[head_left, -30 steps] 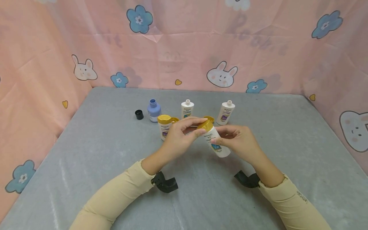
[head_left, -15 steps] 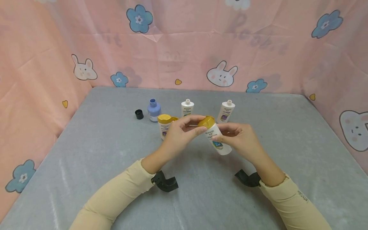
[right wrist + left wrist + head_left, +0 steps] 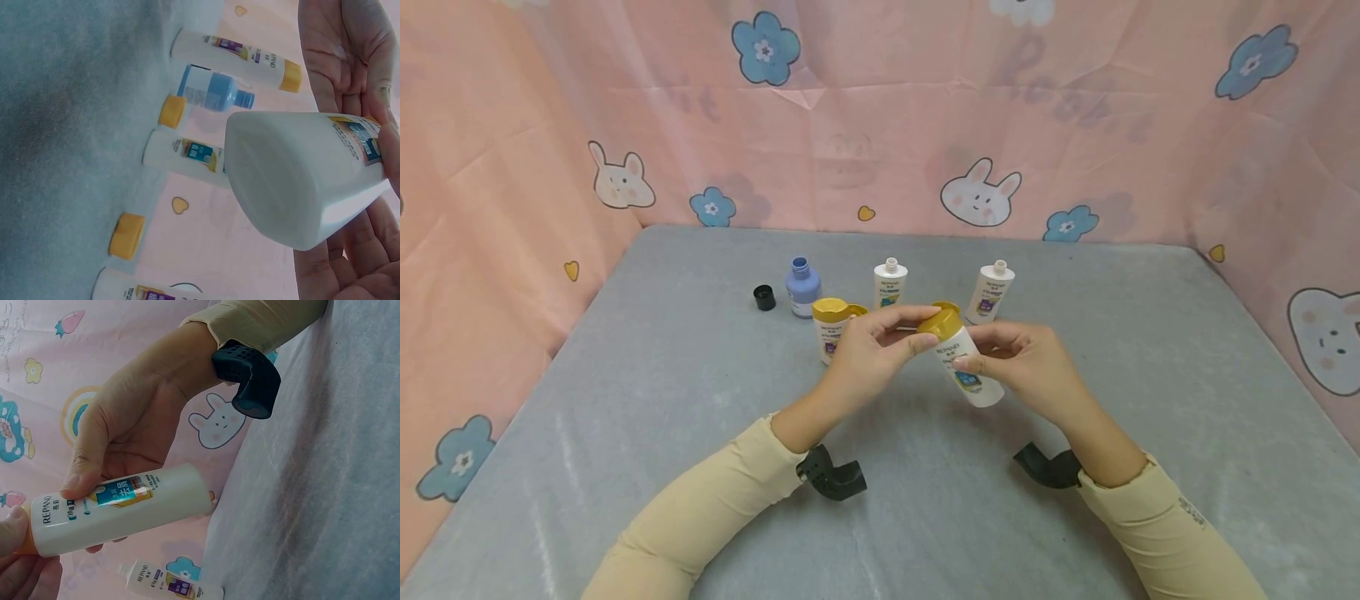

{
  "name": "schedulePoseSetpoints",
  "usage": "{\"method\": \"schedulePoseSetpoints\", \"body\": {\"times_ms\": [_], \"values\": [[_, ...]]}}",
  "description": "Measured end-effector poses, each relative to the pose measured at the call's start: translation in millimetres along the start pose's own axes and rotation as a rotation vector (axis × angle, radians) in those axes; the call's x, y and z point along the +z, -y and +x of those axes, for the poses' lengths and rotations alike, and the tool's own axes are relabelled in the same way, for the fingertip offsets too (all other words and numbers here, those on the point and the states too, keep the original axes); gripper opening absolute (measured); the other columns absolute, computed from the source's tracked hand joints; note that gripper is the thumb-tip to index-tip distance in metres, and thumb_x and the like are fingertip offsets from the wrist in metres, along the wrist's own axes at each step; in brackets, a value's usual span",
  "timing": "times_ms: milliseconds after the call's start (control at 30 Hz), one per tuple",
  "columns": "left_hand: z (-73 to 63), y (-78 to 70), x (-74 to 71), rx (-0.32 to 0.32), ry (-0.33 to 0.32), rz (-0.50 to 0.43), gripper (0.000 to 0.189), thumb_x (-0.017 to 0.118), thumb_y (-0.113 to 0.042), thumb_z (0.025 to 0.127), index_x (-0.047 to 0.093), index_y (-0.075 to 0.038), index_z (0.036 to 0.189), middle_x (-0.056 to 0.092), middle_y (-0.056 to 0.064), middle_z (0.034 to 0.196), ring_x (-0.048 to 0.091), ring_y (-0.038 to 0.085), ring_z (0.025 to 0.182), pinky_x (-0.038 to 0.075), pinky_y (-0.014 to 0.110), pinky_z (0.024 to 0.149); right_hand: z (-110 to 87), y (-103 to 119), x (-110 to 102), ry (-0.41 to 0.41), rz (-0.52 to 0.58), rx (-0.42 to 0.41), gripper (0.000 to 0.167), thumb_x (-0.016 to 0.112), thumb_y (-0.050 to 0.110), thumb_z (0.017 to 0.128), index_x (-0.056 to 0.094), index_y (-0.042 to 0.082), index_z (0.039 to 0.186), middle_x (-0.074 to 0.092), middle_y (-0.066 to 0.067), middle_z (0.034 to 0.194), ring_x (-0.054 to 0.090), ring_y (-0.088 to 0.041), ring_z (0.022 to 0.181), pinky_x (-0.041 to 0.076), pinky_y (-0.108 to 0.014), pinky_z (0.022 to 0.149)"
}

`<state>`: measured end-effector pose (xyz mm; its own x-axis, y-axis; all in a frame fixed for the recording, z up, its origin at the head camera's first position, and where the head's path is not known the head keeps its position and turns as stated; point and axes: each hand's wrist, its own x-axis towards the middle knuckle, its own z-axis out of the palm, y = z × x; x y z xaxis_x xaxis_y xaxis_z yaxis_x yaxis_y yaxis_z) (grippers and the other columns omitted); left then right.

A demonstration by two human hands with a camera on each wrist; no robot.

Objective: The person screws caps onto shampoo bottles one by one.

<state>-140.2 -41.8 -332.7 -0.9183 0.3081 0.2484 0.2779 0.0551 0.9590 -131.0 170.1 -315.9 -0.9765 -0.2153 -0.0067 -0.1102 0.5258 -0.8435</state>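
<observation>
A white shampoo bottle (image 3: 972, 375) with a teal label is held tilted above the table, its gold cap (image 3: 942, 326) pointing up and left. My left hand (image 3: 872, 354) pinches that cap between thumb and fingers. The right hand (image 3: 1026, 362) grips the bottle's body, thumb across the label, as the left wrist view also shows. In the right wrist view the bottle's base (image 3: 272, 181) faces the camera. Behind the left hand stands another white bottle with a gold cap (image 3: 831, 311), partly hidden.
Two uncapped white bottles, one in the middle (image 3: 890, 282) and one to the right (image 3: 991, 292), stand behind the hands. Loose gold caps (image 3: 173, 111) lie near them. Left of these are an open blue bottle (image 3: 802, 290) and a black cap (image 3: 764, 297). A pink curtain (image 3: 880, 125) hangs behind.
The held bottle has risen slightly and shifted a little to the right with the right hand. Both hands keep their hold on it; the standing things have not moved.
</observation>
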Motion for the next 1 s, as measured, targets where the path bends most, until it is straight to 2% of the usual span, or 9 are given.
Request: {"method": "schedulePoseSetpoints", "body": {"times_ms": [200,467,633,867,1000], "values": [[0.1,-0.9,-1.8,0.016,0.022,0.012,0.034,0.07,-0.007,0.091,0.067,0.0,0.124,0.069,0.017,0.122,0.071,0.026,0.106,0.058,0.026,0.09,0.0,0.5,-0.2,0.005,0.008,-0.011,0.033,0.079,0.021,0.086,0.074,0.002,0.113,0.074,-0.017,0.11,0.073,-0.02,0.092,0.059,-0.028,0.076],[0.2,-2.8,-4.3,0.016,0.055,0.001,0.033,0.07,-0.006,0.091,0.066,0.001,0.124,0.069,0.017,0.125,0.07,0.026,0.108,0.058,0.027,0.092,-1.5,1.8,-1.9,0.029,0.014,-0.028,0.03,0.078,0.018,0.087,0.073,0.001,0.112,0.074,-0.018,0.109,0.072,-0.018,0.089,0.059,-0.029,0.074],[0.8,-2.2,-5.0,0.026,0.077,-0.023,0.031,0.069,-0.003,0.091,0.066,0.003,0.122,0.068,0.019,0.123,0.069,0.026,0.109,0.057,0.027,0.094,-1.8,0.5,-4.3,0.062,0.027,-0.044,0.03,0.077,0.016,0.087,0.073,0.001,0.112,0.075,-0.017,0.106,0.071,-0.015,0.086,0.059,-0.029,0.073],[-0.3,-3.5,-6.5,0.068,0.121,-0.056,0.032,0.068,0.002,0.09,0.064,0.007,0.121,0.067,0.022,0.123,0.067,0.028,0.108,0.057,0.028,0.096,-1.8,-2.6,-8.4,0.12,0.1,-0.111,0.029,0.077,0.01,0.086,0.072,-0.004,0.111,0.075,-0.017,0.102,0.069,-0.008,0.084,0.058,-0.028,0.072],[-0.1,-3.7,-5.4,0.039,0.115,-0.086,0.034,0.068,0.002,0.091,0.063,0.005,0.124,0.066,0.021,0.125,0.068,0.029,0.11,0.057,0.028,0.096,-0.6,-3.3,-8.9,0.112,0.1,-0.092,0.03,0.077,0.012,0.087,0.072,-0.003,0.113,0.075,-0.018,0.104,0.07,-0.008,0.085,0.059,-0.028,0.074]]}}
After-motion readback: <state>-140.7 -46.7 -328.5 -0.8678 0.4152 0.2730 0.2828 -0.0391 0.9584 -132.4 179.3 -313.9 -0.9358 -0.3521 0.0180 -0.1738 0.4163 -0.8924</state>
